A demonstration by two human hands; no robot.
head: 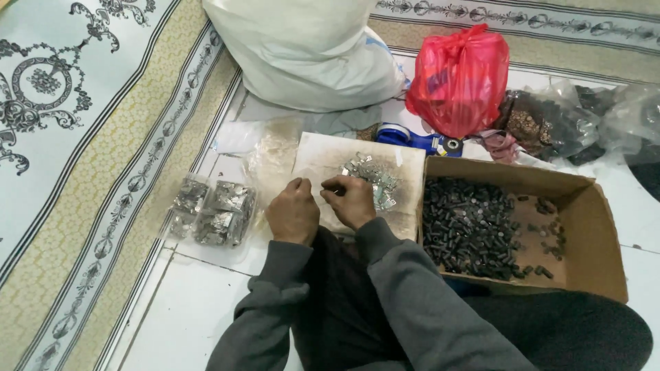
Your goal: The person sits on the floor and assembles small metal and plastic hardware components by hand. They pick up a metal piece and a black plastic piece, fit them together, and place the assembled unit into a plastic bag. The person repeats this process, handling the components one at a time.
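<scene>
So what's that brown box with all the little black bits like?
The box is an open, shallow brown cardboard tray, lying flat on the white floor to the person's right. Small dark bits pile in its left half; a few lie scattered on its bare right side. Its left wall meets the board.

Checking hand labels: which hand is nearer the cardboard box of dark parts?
Right. The right hand is just left of the cardboard box; the left hand is farther left.
</scene>
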